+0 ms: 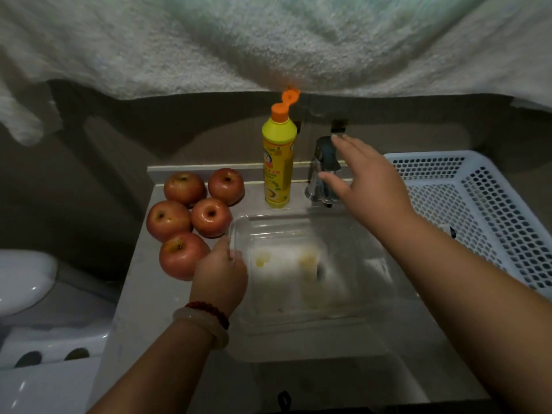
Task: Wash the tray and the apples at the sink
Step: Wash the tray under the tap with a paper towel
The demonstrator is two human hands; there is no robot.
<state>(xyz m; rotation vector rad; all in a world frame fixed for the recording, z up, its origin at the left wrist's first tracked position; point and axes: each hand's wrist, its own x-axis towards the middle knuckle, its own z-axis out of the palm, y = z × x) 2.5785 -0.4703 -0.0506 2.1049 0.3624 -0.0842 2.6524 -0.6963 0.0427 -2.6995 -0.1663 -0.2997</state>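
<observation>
A clear plastic tray [352,234] sits over the sink basin [412,377], with yellow smears on its bottom. My left hand [221,276] grips the tray's left rim. Several red apples [211,216] lie in a cluster on the counter just left of the tray. My right hand [367,180] hovers with fingers stretched out at the chrome faucet [321,171] behind the tray, its fingertips at the faucet's top; contact is unclear.
A yellow dish-soap bottle [277,162] with its orange cap flipped up stands left of the faucet. A white perforated basket [484,210] sits to the right of the sink. A towel [268,40] hangs overhead. A white toilet [27,279] is at the left.
</observation>
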